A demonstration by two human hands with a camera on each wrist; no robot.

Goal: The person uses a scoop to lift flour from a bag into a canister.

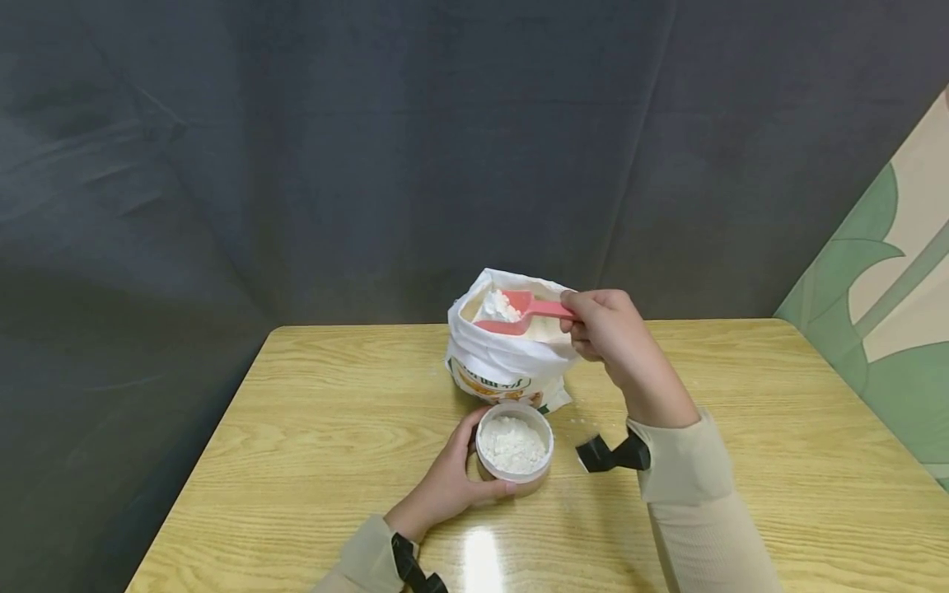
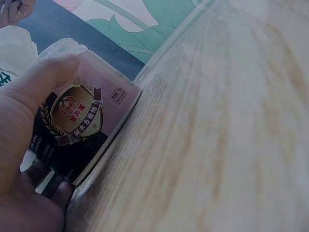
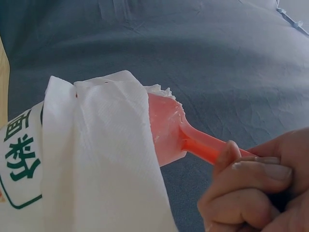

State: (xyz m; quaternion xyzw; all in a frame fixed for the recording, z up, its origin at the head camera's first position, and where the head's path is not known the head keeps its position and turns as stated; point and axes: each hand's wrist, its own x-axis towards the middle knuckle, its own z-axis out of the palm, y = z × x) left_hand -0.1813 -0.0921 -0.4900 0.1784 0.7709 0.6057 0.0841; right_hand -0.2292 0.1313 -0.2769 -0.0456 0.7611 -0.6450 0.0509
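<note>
My right hand (image 1: 604, 329) grips the handle of a pink scoop (image 1: 544, 308), which carries a heap of white powder (image 1: 498, 307) over the mouth of a white flour bag (image 1: 489, 352). In the right wrist view the scoop (image 3: 166, 128) is partly hidden behind the folded bag rim (image 3: 111, 140). My left hand (image 1: 448, 482) holds a round plastic jar (image 1: 544, 469) from its left side, with white powder (image 1: 511, 445) inside. The jar (image 2: 104, 111) stands on the table in the left wrist view, its label dark with a gold shield.
Both the jar and the bag stand on a wood-grain table (image 1: 319, 412), the bag just behind the jar. White specks (image 1: 582, 422) lie right of the bag. A dark cloth (image 1: 371, 165) hangs behind, and a painted wall (image 1: 890, 288) is at right.
</note>
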